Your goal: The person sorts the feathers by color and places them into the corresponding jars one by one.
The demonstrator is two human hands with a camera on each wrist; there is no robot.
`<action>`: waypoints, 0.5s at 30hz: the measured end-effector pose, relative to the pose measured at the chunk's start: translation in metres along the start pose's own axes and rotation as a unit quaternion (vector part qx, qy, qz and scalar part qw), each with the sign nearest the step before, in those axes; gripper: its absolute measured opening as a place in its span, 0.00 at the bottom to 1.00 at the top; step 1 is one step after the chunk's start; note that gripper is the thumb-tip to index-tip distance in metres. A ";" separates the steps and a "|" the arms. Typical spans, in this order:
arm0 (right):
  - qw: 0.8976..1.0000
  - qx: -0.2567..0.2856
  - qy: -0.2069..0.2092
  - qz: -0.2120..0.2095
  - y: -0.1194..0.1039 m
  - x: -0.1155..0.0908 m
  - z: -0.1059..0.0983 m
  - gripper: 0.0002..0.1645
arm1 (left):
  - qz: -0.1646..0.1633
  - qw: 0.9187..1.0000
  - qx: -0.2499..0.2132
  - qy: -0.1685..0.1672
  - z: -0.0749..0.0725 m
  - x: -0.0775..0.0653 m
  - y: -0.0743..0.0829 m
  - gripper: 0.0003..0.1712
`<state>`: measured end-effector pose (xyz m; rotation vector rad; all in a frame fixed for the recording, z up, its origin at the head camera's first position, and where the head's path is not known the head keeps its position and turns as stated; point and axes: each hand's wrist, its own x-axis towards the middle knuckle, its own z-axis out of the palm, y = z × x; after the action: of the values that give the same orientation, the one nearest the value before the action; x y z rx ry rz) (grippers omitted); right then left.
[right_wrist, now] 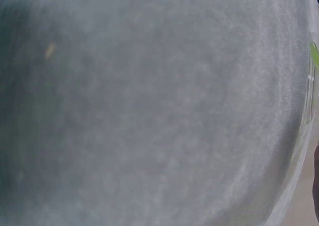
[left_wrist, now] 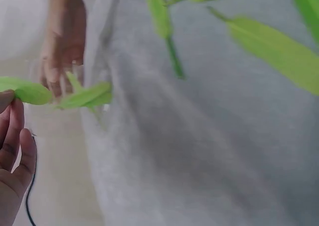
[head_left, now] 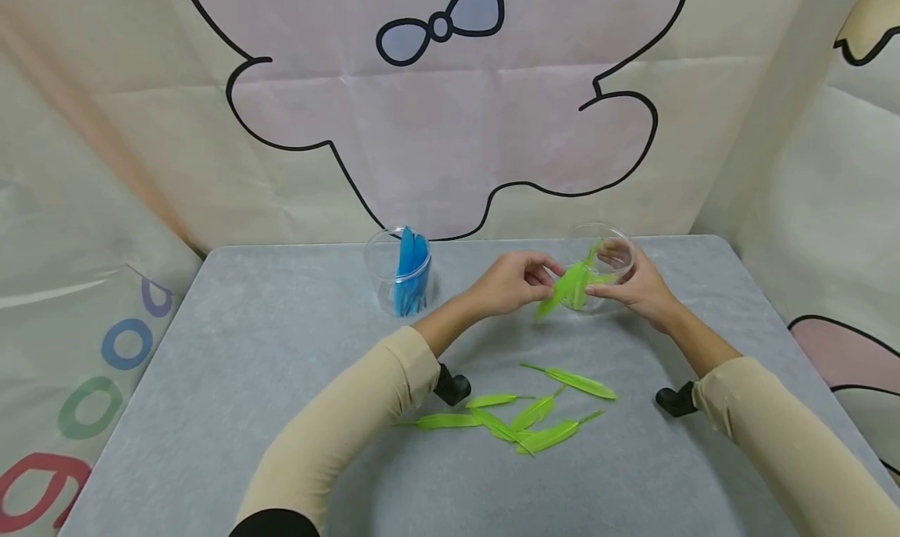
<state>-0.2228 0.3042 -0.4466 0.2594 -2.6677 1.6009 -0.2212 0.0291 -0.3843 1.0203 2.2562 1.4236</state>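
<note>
In the head view my left hand [head_left: 516, 281] pinches a green feather [head_left: 554, 301] at the near side of a clear plastic cup [head_left: 591, 232]. The left wrist view shows the same feather [left_wrist: 30, 91] between thumb and fingertips. My right hand [head_left: 643, 291] grips the cup from its right side, thumb in front and fingers behind. Other green feathers [head_left: 578, 293] stand inside that cup. Several more loose green feathers [head_left: 548, 437] lie scattered on the table in front of the arms. The right wrist view catches mostly grey cloth, with only a sliver of green at its right edge.
A second clear cup [head_left: 380, 283] with blue feathers [head_left: 411, 275] stands to the left at the table's back. Grey cloth covers the table [head_left: 211, 412]. A printed curtain [head_left: 436, 130] hangs right behind the back edge, with more curtain on both sides.
</note>
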 end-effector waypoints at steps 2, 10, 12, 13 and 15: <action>1.000 -0.001 -0.001 -0.001 0.000 0.000 0.000 0.48 | 0.012 1.000 0.003 0.007 -0.002 0.006 0.006 0.13; 1.000 0.003 -0.004 0.017 0.000 0.001 0.000 0.48 | 0.027 0.999 -0.013 0.038 -0.009 0.027 0.026 0.14; 1.000 0.008 -0.004 0.014 0.000 0.001 0.000 0.47 | 0.029 0.999 -0.010 0.043 -0.011 0.031 0.029 0.15; 1.000 0.010 -0.004 0.012 0.000 0.001 -0.001 0.47 | 0.031 0.998 -0.010 0.047 -0.011 0.033 0.030 0.15; 1.000 0.015 -0.005 0.009 0.000 0.001 -0.001 0.47 | 0.035 0.998 -0.009 0.054 -0.012 0.036 0.033 0.15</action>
<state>-0.2237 0.3049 -0.4462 0.2440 -2.6620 1.6510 -0.2401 0.0547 -0.3452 1.0496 2.2997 1.5601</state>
